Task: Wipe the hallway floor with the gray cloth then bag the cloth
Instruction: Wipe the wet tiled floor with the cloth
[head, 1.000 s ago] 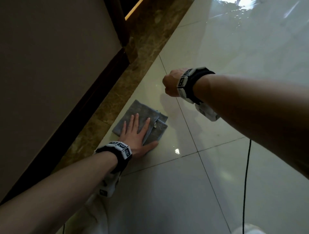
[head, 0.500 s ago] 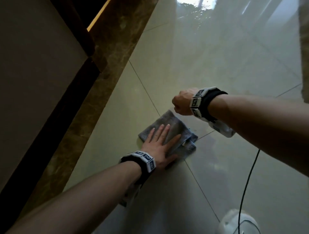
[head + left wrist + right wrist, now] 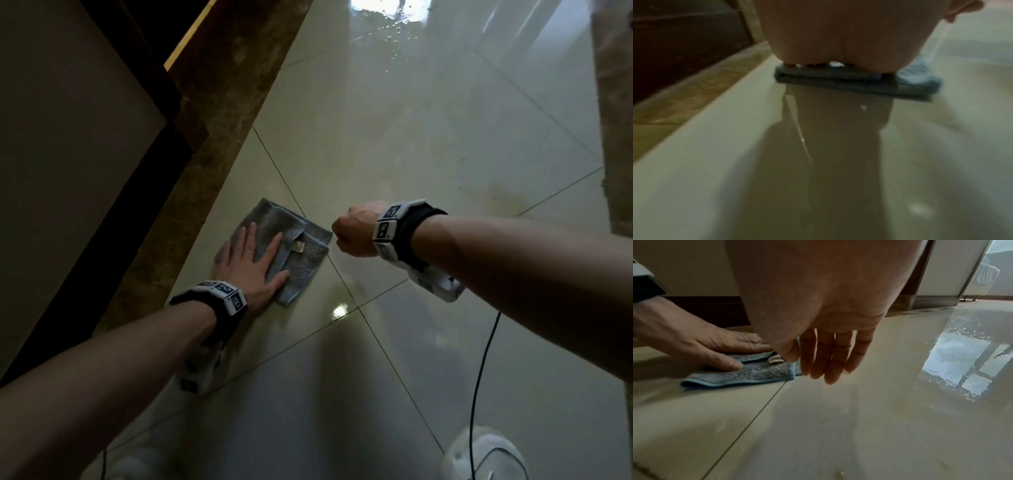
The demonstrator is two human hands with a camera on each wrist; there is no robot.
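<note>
The folded gray cloth [image 3: 305,263] lies on the glossy cream floor tile [image 3: 411,137], close to the brown marble border [image 3: 212,137]. My left hand [image 3: 250,260] presses flat on the cloth's left part, fingers straight and spread. From the left wrist the cloth [image 3: 838,81] shows as a stacked edge under the palm [image 3: 838,32]. My right hand [image 3: 352,233] hovers just right of the cloth and holds nothing. In the right wrist view its fingers [image 3: 826,369] hang straight down above the floor beside the cloth [image 3: 756,373] and the left hand [image 3: 705,344].
A dark baseboard [image 3: 113,240] and a wall run along the left. A black cable [image 3: 479,377] trails down to a white rounded object [image 3: 486,459] at the bottom right. Far ahead the tile is wet and shining [image 3: 387,13]. A door frame [image 3: 925,272] stands beyond.
My left hand slid the cloth right across the tile joint, then back left toward the marble border. The right hand stayed hovering beside it.
</note>
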